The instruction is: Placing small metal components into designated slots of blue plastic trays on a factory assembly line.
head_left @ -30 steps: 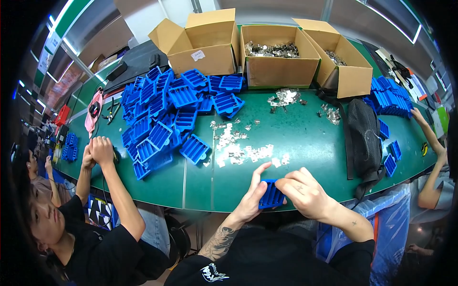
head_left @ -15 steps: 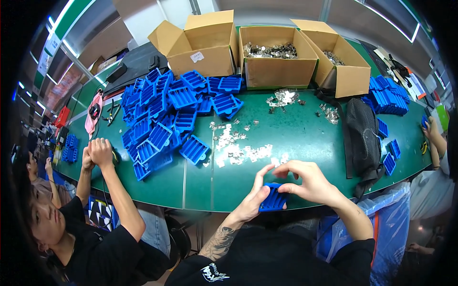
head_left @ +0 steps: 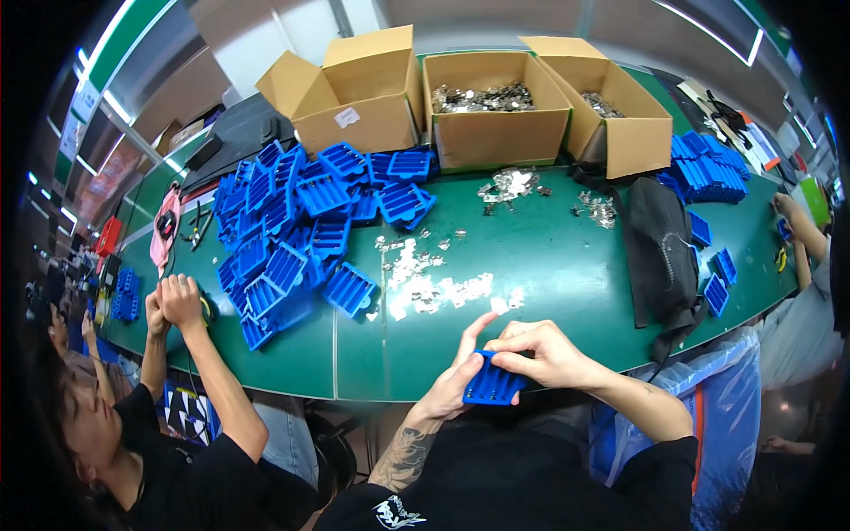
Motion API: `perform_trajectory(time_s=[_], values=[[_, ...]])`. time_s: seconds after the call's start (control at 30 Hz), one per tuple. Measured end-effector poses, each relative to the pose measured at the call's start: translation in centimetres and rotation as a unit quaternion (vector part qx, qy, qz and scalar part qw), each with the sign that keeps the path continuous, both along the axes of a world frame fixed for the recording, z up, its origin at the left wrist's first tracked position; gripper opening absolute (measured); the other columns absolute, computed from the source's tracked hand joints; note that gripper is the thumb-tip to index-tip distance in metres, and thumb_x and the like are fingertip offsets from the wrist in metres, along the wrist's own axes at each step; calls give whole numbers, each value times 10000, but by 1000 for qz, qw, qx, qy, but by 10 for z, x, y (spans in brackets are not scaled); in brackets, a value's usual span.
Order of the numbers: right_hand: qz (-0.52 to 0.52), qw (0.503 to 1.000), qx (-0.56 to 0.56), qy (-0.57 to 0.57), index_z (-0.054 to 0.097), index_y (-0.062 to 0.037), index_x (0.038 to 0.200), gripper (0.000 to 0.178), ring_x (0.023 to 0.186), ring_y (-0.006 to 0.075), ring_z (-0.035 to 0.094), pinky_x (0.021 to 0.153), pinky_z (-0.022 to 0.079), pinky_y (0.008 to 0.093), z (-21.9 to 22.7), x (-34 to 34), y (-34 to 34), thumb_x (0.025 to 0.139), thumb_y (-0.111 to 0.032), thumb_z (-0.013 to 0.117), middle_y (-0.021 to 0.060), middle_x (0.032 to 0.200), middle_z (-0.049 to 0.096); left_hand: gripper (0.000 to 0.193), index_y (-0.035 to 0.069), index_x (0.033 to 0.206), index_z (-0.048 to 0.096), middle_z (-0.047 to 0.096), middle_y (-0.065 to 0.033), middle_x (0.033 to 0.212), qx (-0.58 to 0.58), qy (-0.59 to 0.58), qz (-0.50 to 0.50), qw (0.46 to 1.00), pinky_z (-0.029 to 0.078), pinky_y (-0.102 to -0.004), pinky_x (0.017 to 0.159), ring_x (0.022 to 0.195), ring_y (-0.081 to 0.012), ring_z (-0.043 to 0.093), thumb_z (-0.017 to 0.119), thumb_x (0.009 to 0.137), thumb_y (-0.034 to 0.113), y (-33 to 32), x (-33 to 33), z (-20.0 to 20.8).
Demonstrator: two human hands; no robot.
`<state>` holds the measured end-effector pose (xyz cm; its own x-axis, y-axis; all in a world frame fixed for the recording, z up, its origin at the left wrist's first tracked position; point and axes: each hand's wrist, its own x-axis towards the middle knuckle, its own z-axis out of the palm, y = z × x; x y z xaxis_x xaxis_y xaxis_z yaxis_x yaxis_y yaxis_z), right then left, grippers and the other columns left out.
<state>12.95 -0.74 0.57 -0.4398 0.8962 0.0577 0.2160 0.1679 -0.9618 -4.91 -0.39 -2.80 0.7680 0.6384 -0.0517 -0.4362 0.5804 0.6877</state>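
Observation:
A blue plastic slotted tray (head_left: 490, 388) is held just in front of the table's near edge, its slots facing up. My left hand (head_left: 449, 387) grips its left side with the thumb on the rim, while the index finger stretches away from it. At the tray's far edge, the fingers of my right hand (head_left: 551, 356) are pinched together and press against the rim; whatever lies between the fingertips is hidden. Small silvery metal pieces (head_left: 440, 290) are scattered on the table beyond my hands.
A large heap of blue trays (head_left: 292, 226) covers the left of the green table (head_left: 549, 265). Cardboard boxes (head_left: 500, 142) with metal pieces stand behind. A black bag (head_left: 660, 252) lies to the right. A co-worker's hands (head_left: 177, 301) are clasped at the left.
The tray has shifted slightly left and down, and more of its slots show. My right hand's fingers have come down from above and closed at its far edge.

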Motion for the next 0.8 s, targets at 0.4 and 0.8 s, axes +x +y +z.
perform_trajectory(time_s=[0.4,0.8], values=[[41,996,-78,-18,653,-83,1056,250,739,148,572,700,451,278,8,6,9,831,-191,632,83,776,615,815,175,1401,-34,418,-242,1211,-5,9,41,999,534,-437,719,913,-336,588,499,861,474,-2,3,4],[-330,811,180,-448,647,-83,939,221,916,293,520,807,422,399,-9,121,105,734,-167,664,93,887,627,723,194,1393,-33,511,-261,1072,-26,-33,50,998,507,-432,769,875,-324,599,398,899,500,0,2,-4]])
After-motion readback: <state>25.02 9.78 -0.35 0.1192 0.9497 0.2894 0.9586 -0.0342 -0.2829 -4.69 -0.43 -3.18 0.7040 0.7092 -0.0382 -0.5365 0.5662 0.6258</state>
